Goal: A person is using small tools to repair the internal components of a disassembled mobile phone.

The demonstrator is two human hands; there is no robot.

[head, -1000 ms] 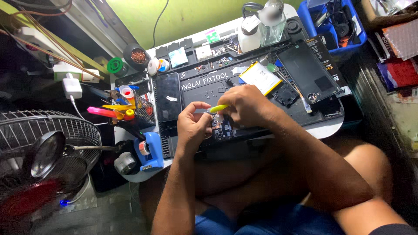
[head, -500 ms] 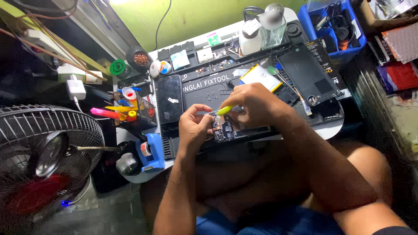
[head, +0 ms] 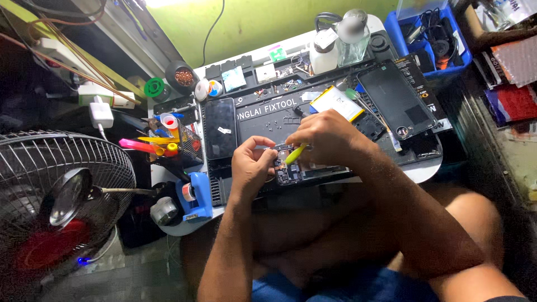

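**Two hands over an opened phone at the desk's near edge**

The right hand pinches a yellow-green tool, its tip angled down onto the opened phone, which lies on the black work mat close to the desk's near edge. The left hand rests on the phone's left end, fingers curled; whether they grip anything small cannot be told, since the knuckles hide the fingertips. Both hands cover most of the phone's board, and the tool's tip is too small to make out.

Just left of the left hand lies a dark phone screen. Beyond the right hand sit a yellow-edged battery and, toward the desk's right edge, a black back cover. Tiny screws dot the mat's middle. The far edge is crowded with bottles. A blue tape dispenser stands at the near left corner. Off the desk's left edge a fan is cut by the frame.
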